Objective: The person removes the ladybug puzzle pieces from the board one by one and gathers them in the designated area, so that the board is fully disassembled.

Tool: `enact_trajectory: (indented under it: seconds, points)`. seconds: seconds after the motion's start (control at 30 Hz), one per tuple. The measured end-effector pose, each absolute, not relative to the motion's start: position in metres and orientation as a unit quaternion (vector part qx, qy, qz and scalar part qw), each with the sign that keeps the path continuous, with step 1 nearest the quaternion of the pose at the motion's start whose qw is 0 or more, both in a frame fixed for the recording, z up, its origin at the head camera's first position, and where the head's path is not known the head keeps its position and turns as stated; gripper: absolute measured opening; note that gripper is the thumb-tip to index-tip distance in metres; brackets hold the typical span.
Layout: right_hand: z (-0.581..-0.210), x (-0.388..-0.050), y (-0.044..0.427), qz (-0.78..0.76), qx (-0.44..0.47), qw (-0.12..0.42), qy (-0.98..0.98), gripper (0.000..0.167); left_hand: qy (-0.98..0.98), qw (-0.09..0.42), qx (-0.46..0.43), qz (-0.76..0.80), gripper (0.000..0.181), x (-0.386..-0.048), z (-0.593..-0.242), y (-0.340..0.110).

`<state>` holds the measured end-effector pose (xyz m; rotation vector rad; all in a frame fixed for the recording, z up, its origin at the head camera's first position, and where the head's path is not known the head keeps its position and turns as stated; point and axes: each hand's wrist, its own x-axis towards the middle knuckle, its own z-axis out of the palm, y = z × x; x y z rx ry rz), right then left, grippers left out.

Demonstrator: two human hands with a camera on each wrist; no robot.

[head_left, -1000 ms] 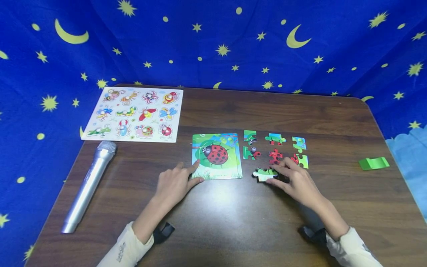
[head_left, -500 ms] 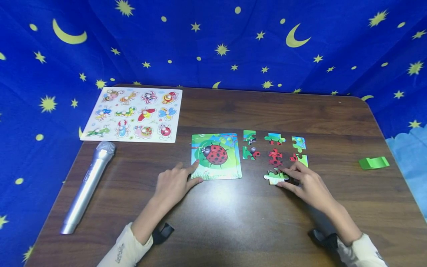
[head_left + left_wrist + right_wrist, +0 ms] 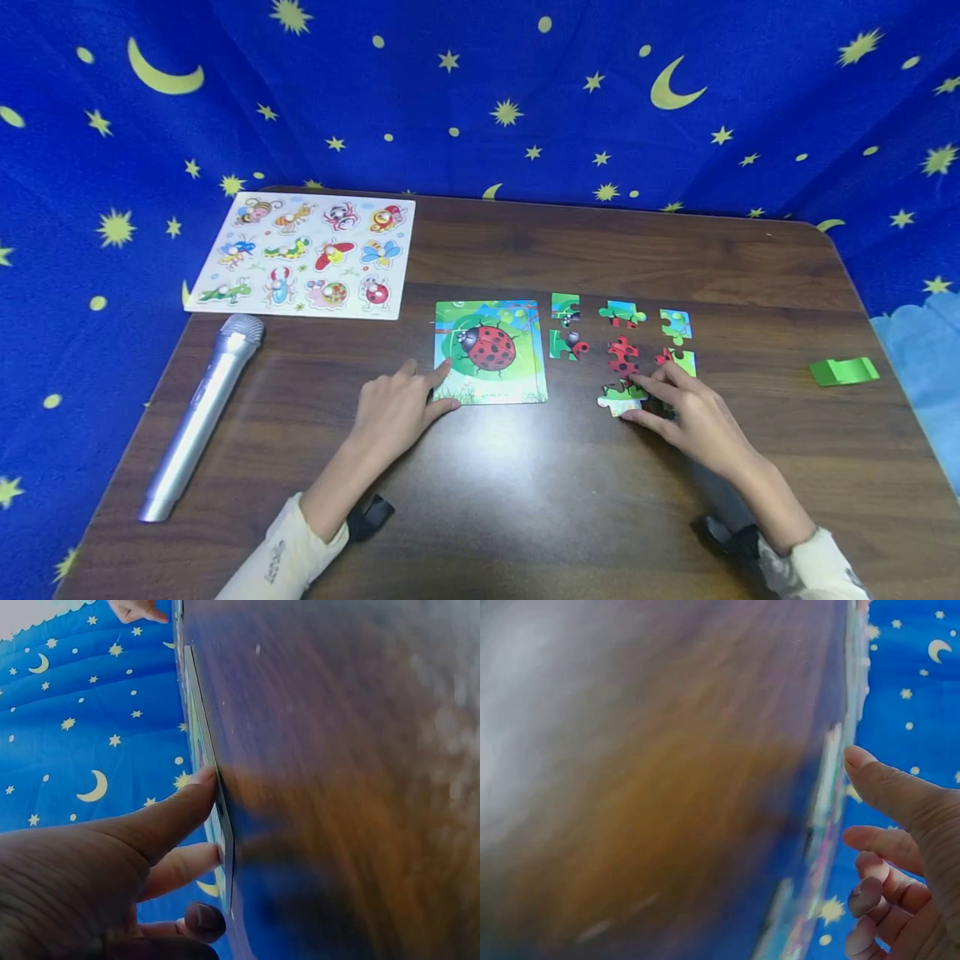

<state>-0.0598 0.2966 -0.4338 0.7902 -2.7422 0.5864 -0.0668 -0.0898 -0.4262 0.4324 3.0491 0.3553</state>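
A square ladybug picture board [image 3: 491, 350] lies mid-table in the head view. My left hand [image 3: 393, 408] rests at its lower-left corner, index finger on the left side and thumb at the front edge; the left wrist view shows both tips at the board [image 3: 196, 720]. To the right, loose jigsaw pieces are laid out in rows. My right hand [image 3: 697, 412] has thumb and index finger on either side of a green-and-white puzzle piece [image 3: 617, 402], just below a red spotted piece [image 3: 622, 354]. Another piece [image 3: 681, 360] is partly hidden behind that hand.
A white peg puzzle board with insects [image 3: 300, 254] lies at the back left. In front of it is a silver microphone [image 3: 202, 417]. A green block [image 3: 843, 372] stands near the right edge of the brown table [image 3: 525, 517]. A star-patterned blue curtain [image 3: 495, 100] hangs behind.
My right hand has carried the green-and-white piece to the right, to below the red piece, then turned it slightly. My left hand has stayed at the ladybug board.
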Motion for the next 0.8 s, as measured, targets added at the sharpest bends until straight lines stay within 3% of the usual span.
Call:
enact_trajectory:
  seconds: [0.5,0.8]
  points:
    - [-0.413,-0.074,0.235,0.188,0.330,0.110,-0.918,0.048,0.983,0.051,0.124,0.127,0.072,-0.067,-0.419,-0.105]
    - [-0.409,-0.094,0.164,0.179,0.385,0.057,-0.904,0.044,0.982,0.082,0.134,0.107,0.077,-0.070,-0.423,-0.108]
